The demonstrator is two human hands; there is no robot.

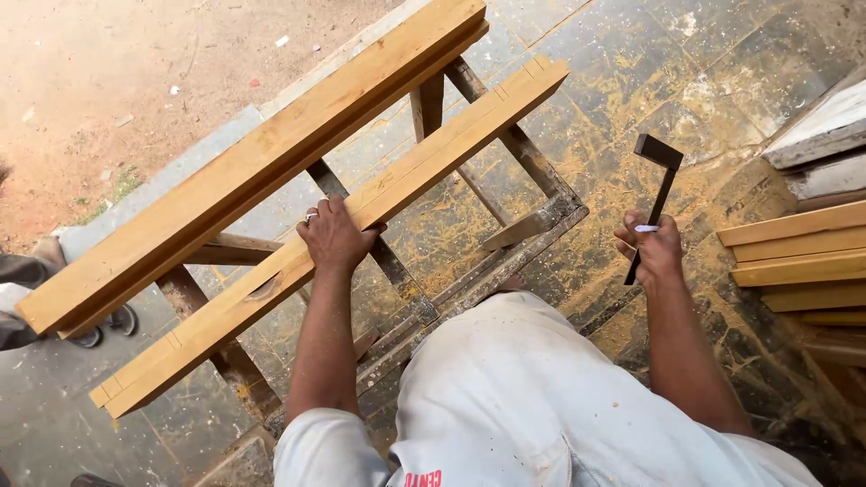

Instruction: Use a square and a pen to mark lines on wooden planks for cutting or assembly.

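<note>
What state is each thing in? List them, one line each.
Left hand: fingers curled over the near plank.
Near plank: lying across the wooden trestle, held.
Far plank: lying on the trestle beside it, untouched.
Wooden trestle: standing, bearing both planks.
Right hand: shut around the dark square tool and a white pencil.
Dark square tool: held upright, clear of the wood.
Stacked planks: lying flat, untouched.
</note>
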